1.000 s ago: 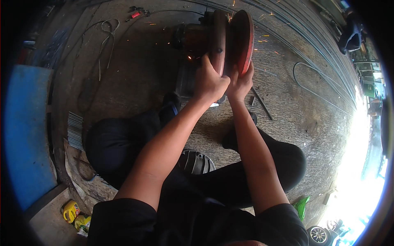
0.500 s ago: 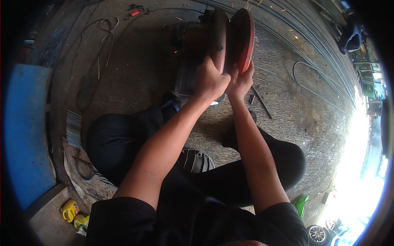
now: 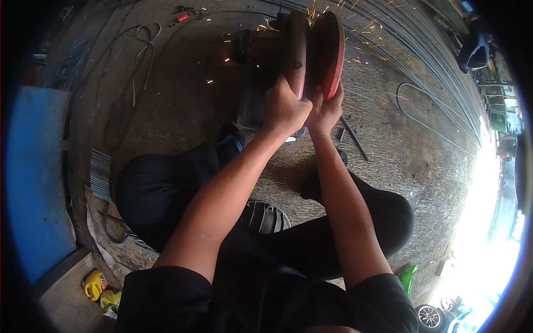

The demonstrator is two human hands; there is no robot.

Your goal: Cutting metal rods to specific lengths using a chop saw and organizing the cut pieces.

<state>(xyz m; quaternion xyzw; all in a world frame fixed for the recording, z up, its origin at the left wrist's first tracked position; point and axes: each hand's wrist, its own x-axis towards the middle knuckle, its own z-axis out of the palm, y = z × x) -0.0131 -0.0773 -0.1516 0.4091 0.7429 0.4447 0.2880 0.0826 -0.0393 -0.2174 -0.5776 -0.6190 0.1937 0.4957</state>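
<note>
Just past the right hand (image 3: 324,117), whose fingers pinched its near rim, the red disc (image 3: 335,61) pointed away on edge, while what the curled left hand (image 3: 286,111) held couldn't be told.

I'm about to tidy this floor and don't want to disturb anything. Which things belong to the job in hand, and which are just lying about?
Seemingly in use:
red-edged disc, at the right hand
curved brown machine part, at the left hand

Apparently just lying about:
red-handled tool
looped cord
yellow container
green item
</note>
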